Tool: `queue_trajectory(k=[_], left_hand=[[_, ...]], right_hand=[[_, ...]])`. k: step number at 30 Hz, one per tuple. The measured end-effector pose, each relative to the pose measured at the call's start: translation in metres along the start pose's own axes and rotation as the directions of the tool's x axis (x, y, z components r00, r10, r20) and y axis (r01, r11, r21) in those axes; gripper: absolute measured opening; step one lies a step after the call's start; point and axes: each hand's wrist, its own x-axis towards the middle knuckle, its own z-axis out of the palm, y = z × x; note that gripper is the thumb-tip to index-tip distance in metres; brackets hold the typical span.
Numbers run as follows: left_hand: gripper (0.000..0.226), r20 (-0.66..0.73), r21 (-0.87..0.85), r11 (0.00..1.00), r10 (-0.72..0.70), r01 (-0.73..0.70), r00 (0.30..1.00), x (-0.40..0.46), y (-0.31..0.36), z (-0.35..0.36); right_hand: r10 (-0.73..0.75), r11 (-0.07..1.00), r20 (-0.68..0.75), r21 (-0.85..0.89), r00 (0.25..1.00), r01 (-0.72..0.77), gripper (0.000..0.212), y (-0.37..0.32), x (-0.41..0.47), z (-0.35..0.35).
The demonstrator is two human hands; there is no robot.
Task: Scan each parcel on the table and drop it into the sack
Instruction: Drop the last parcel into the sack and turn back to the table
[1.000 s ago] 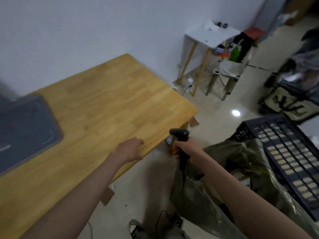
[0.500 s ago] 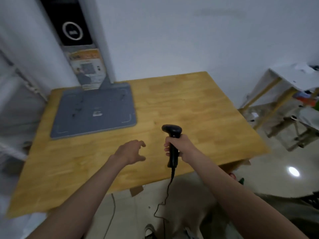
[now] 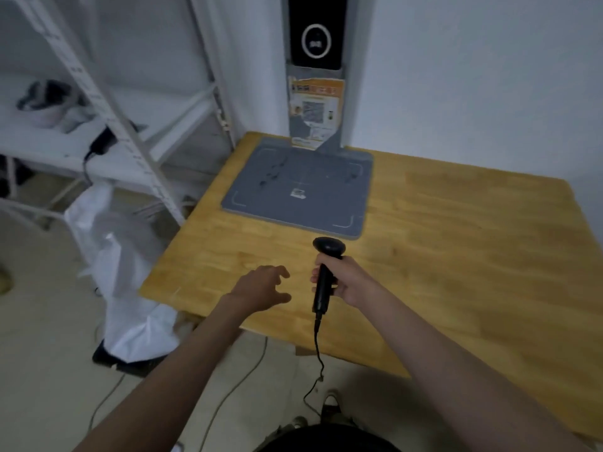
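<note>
My right hand grips a black handheld barcode scanner upright over the near part of the wooden table; its cable hangs down past the table's front edge. My left hand hovers just left of the scanner with loosely spread fingers and holds nothing. No parcel shows on the table. A white sack slumps on the floor to the left of the table.
A grey scale platform with a tall black-and-grey column stands at the table's far left corner. White metal shelving fills the left side. Cables trail across the floor below the table edge.
The view has swung left, from the olive sack and black crate on the right to the scale and white sack. Both hands keep their pose, the right still gripping the scanner.
</note>
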Motion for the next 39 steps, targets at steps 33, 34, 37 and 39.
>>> queue_trajectory(k=[33, 34, 37, 39], left_hand=[[0.027, 0.051, -0.17, 0.951, -0.254, 0.259, 0.966, 0.043, -0.277, -0.012], [0.027, 0.053, -0.165, 0.951, -0.256, 0.261, 0.965, 0.045, -0.284, -0.011], [0.029, 0.06, -0.158, 0.95, -0.261, 0.267, 0.963, 0.052, -0.302, -0.006], [0.034, 0.067, -0.161, 0.948, -0.267, 0.274, 0.961, 0.057, -0.311, -0.003]], right_hand=[[0.227, 0.933, -0.092, -0.265, 0.969, -0.244, 0.043, 0.038, 0.172, 0.337], [0.225, 0.93, -0.099, -0.275, 0.969, -0.244, 0.045, 0.039, 0.176, 0.342], [0.213, 0.917, -0.113, -0.32, 0.971, -0.238, 0.05, 0.046, 0.188, 0.356], [0.212, 0.903, -0.119, -0.356, 0.97, -0.241, 0.05, 0.052, 0.194, 0.363]])
